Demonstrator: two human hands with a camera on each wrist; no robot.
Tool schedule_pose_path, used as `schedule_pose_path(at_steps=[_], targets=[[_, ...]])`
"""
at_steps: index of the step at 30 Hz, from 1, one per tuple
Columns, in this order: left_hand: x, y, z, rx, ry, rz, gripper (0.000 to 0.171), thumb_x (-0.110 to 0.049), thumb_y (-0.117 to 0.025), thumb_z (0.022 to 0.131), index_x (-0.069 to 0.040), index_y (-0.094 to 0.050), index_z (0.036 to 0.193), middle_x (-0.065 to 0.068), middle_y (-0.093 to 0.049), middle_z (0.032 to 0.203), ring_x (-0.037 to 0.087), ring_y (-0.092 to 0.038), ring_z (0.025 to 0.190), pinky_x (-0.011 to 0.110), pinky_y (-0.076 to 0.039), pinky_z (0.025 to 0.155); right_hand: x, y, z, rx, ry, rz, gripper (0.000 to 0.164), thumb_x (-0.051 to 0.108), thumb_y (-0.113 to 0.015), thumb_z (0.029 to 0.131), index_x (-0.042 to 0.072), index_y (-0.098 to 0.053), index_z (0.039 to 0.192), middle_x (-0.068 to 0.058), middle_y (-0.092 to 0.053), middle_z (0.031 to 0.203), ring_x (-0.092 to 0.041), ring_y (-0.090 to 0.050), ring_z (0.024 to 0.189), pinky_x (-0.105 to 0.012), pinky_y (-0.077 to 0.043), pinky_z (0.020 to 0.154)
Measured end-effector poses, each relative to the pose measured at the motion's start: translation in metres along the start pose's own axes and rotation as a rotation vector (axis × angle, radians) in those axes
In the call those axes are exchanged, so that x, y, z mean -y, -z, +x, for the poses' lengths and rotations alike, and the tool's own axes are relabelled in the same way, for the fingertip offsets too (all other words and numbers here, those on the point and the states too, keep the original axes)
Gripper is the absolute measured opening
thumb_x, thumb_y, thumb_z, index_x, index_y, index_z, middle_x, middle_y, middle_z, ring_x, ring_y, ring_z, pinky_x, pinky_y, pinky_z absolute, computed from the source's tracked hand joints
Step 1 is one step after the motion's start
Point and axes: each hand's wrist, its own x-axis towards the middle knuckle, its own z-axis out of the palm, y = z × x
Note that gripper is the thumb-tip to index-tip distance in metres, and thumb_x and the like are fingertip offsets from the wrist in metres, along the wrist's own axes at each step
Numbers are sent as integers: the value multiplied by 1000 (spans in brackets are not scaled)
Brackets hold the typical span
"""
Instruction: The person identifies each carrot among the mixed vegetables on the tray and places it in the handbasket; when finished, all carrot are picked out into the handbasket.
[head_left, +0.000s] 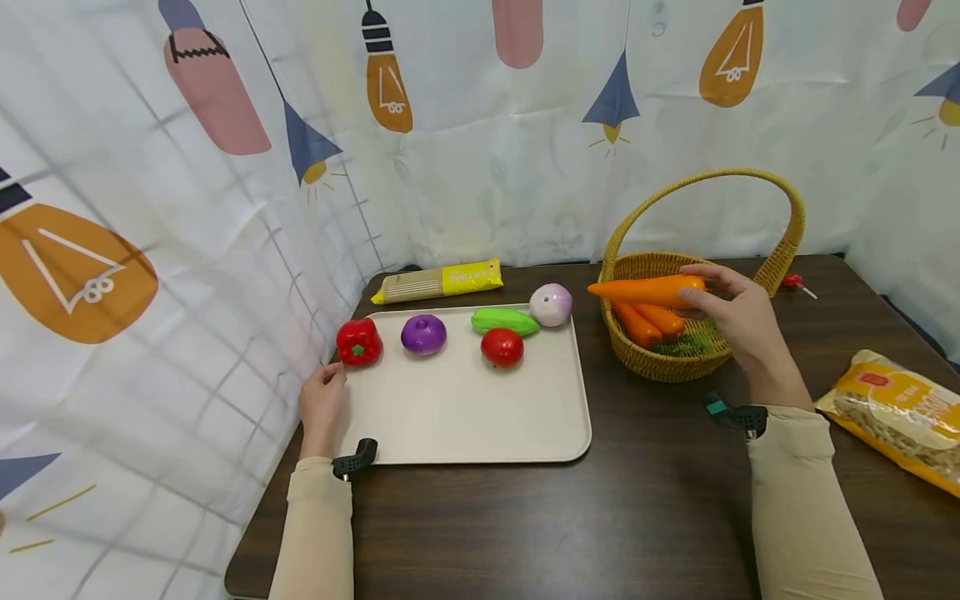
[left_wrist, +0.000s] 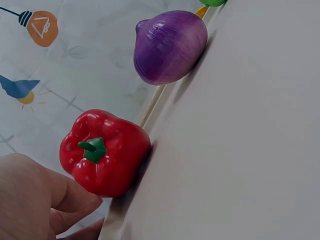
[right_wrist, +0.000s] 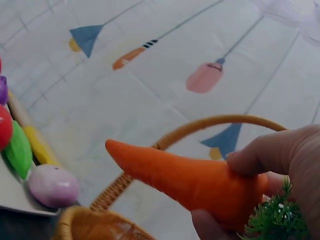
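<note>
In the head view my right hand (head_left: 738,312) holds an orange carrot (head_left: 637,291) by its thick end, above a wicker basket (head_left: 671,367). Thumb and fingers grip the carrot (right_wrist: 185,175) in the right wrist view, where its green top (right_wrist: 280,217) shows. Two more carrots (head_left: 645,327) lie in the basket. My left hand (head_left: 322,404) grips the left edge of a white tray (head_left: 465,417), fingertips close beside a red bell pepper (left_wrist: 107,155). Also on the tray are a purple onion (head_left: 423,334), a tomato (head_left: 502,347), a ridged green vegetable (head_left: 495,320) and a pale onion (head_left: 551,304).
Behind the tray lies a long yellow packet (head_left: 450,281). A yellow bag (head_left: 900,412) is at the table's right side, and a red lollipop (head_left: 793,281) lies behind the basket's right. The basket's tall handle (head_left: 720,173) arches above it. A patterned curtain (head_left: 480,183) hangs around the dark table (head_left: 525,533).
</note>
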Motion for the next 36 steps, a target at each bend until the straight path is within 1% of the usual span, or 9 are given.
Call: schedule_pose_path(at_steps=[5, 9, 12, 17, 21, 24, 28, 30, 36], targets=[[0, 1, -1, 1, 8, 1, 42, -26, -40, 102, -3, -57, 134, 19, -59, 131, 35, -49, 122, 47, -37, 104, 0, 17, 1, -95, -20, 3, 35, 14, -72, 89, 7, -65, 123, -1, -58, 108, -12, -63, 84, -21, -55, 67], [1, 2, -1, -2, 12, 0, 43, -26, -40, 102, -4, -57, 134, 18, -59, 131, 35, -49, 123, 48, -36, 104, -1, 24, 1, -126, -10, 33, 33, 12, -72, 88, 7, -66, 120, -3, -57, 107, -11, -65, 79, -22, -56, 67], [2, 2, -1, -3, 13, 5, 43, -26, -39, 102, -3, -57, 134, 19, -59, 131, 35, -49, 123, 48, -36, 104, -5, 27, 2, -146, -25, 60, 32, 12, -72, 88, 7, -65, 120, -4, -55, 108, -11, -66, 78, -22, -56, 67], [3, 2, -1, -4, 10, 13, 43, -25, -39, 102, -2, -56, 134, 19, -58, 131, 36, -49, 122, 48, -37, 103, -17, 25, 7, -191, -78, 76, 37, 10, -70, 89, 3, -60, 124, -2, -52, 110, -11, -58, 92, -20, -56, 70], [2, 1, -3, -3, 13, 11, 43, -25, -40, 102, -2, -56, 134, 19, -58, 131, 36, -49, 121, 48, -37, 103, -29, 22, 11, -236, -84, 111, 44, 7, -70, 89, -4, -54, 129, -3, -49, 110, -13, -55, 97, -22, -56, 71], [1, 0, -3, -1, 15, 11, 42, -25, -40, 102, -3, -56, 134, 19, -58, 131, 36, -49, 121, 48, -37, 103, -37, 18, 13, -269, -71, 135, 45, 7, -70, 88, -5, -53, 128, -3, -48, 110, -14, -54, 98, -22, -56, 70], [0, -1, -2, -3, 13, 11, 42, -25, -40, 102, -4, -57, 134, 19, -59, 130, 36, -49, 121, 48, -37, 102, -47, 16, 14, -287, -71, 147, 41, 8, -71, 87, -1, -55, 124, -2, -48, 109, -14, -55, 95, -23, -57, 70], [-1, -2, -2, -2, 14, 12, 42, -26, -40, 102, -4, -57, 134, 18, -59, 130, 35, -49, 121, 48, -37, 102, -51, 15, 14, -289, -76, 131, 41, 9, -71, 88, 0, -55, 125, -2, -47, 108, -13, -56, 93, -23, -57, 70], [0, -3, 0, -7, 8, 13, 43, -27, -40, 102, -5, -57, 133, 17, -58, 131, 35, -49, 121, 47, -37, 102, -53, 14, 15, -314, -89, 56, 49, 14, -72, 87, -2, -53, 130, 0, -43, 110, -12, -58, 89, -24, -56, 72]])
